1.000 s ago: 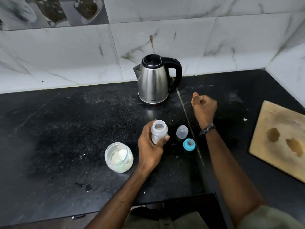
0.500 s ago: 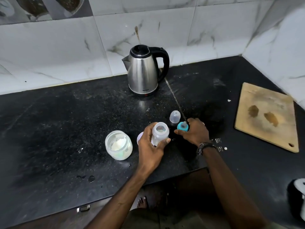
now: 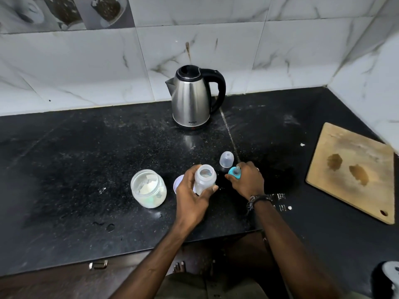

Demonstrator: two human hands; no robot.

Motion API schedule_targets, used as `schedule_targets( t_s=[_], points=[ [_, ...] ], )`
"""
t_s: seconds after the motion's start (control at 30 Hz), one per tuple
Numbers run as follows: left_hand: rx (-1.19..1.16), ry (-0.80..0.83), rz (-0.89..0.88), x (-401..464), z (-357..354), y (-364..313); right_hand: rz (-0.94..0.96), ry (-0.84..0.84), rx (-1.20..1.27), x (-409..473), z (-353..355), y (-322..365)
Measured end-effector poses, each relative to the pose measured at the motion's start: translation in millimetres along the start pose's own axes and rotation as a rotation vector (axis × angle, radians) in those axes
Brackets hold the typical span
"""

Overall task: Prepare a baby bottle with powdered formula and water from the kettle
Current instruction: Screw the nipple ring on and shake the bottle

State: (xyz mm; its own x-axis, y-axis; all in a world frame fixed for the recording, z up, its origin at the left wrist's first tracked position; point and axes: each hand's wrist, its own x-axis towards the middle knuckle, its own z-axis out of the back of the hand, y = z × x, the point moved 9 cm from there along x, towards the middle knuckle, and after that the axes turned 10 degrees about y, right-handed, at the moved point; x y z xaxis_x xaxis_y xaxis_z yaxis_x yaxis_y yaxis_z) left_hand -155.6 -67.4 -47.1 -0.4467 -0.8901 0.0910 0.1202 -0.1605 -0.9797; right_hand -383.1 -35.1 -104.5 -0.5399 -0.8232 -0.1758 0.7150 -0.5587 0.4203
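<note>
My left hand (image 3: 190,196) grips the open, translucent baby bottle (image 3: 205,176), tilted slightly above the black counter. My right hand (image 3: 248,182) is closed on the teal nipple ring (image 3: 234,172) just right of the bottle. A clear bottle cap (image 3: 226,159) stands behind the ring. An open jar of white formula powder (image 3: 149,188) sits left of my left hand, and a round white lid (image 3: 177,184) peeks out behind that hand. The steel kettle (image 3: 192,100) with a black handle stands at the back near the wall.
A wooden cutting board (image 3: 354,169) lies at the right on the black counter (image 3: 75,169). Marble-tiled walls close the back and the right corner. The counter's front edge runs below my forearms, with a drawer handle (image 3: 98,265) underneath. Powder specks dot the surface.
My right hand came down from near the kettle to the teal nipple ring and closed on it. The left hand kept holding the bottle. The camera view shifted.
</note>
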Motion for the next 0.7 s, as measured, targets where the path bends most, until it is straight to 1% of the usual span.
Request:
schedule_targets(
  t_s=[0.07,0.2,0.4,0.53,0.6,0.7],
  points=[
    [0.004,-0.012,0.009,0.2,1.0,1.2,0.014,-0.021,0.041,-1.3,4.4,-0.8],
    [0.004,-0.027,0.021,2.3,2.4,1.7,0.085,-0.025,0.231,-2.4,26.6,9.8],
    [0.012,-0.022,0.025,10.1,2.3,5.9,0.289,0.053,0.481,-11.6,83.3,61.4],
    [-0.01,-0.004,0.007,15.6,0.9,2.3,0.452,0.174,0.486,-33.4,101.4,104.8],
    [-0.036,0.012,0.008,18.9,-0.9,3.2,0.512,0.23,0.427,-42.2,100.1,120.2],
    [-0.047,0.017,0.006,23.8,-2.5,1.9,0.577,0.248,0.305,-46.8,94.2,133.4]
  ],
)
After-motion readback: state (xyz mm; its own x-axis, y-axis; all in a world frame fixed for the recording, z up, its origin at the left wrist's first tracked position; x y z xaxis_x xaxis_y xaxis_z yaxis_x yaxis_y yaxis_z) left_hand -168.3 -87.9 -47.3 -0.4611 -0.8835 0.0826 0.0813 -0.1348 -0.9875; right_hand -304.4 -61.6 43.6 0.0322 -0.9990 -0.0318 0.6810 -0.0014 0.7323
